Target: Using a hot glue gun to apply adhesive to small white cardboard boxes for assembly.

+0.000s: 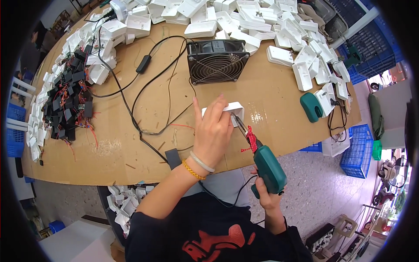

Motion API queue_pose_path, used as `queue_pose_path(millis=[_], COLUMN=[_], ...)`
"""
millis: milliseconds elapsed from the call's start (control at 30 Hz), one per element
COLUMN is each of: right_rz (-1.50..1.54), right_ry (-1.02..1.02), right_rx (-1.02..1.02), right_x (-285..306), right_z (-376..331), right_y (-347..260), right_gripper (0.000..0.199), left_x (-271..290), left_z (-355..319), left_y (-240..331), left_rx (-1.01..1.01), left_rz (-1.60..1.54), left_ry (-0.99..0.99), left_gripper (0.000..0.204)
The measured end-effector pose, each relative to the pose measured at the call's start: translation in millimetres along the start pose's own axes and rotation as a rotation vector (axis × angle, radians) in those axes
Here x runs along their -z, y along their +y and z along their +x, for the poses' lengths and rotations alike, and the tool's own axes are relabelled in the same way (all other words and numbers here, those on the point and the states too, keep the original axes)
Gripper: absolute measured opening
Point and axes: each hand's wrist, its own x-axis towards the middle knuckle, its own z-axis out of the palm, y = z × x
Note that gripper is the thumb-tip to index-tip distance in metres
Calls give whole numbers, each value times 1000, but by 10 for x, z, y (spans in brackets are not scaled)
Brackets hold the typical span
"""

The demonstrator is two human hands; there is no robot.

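Note:
My right hand point(267, 197) is closed round the handle of a green soldering gun point(270, 169), with red cord wrapped about its front. Its metal tip reaches into a small white plastic case point(236, 107) near the middle of the table. My left hand point(213, 133) lies over that case and grips it, fingers bent over its wall. What sits inside the case is mostly hidden. Beside my left wrist lies a small dark block point(173, 158) at the table's near edge. A thin red wire point(181, 125) runs toward the left hand.
A black fan point(218, 62) stands beyond the hands. White cases point(279, 56) are heaped along the far edge. Dark modules with red wires point(65, 102) are piled at left. Black cables point(139, 94) loop across the cardboard-covered table point(118, 153). A green tool holder point(310, 107) lies at right.

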Motion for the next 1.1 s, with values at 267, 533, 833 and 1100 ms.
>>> queue_pose_path(millis=[267,533,833,1100], right_rz=[-19,-31,-41,-77], right_ry=[-144,-136,-102,-150], right_rx=[-88,-96,-116,-158], right_x=[91,96,69,99], right_z=[-15,-20,-33,13], right_y=[-3,6,20,-50], right_gripper=[34,34,33,32], left_x=[-18,-27,-22,-25], left_z=[1,5,-1,8], left_y=[-1,4,11,0], left_rx=[5,7,8,9], left_rz=[26,31,44,52], left_ry=[0,12,0,3], left_gripper=[10,9,11,12])
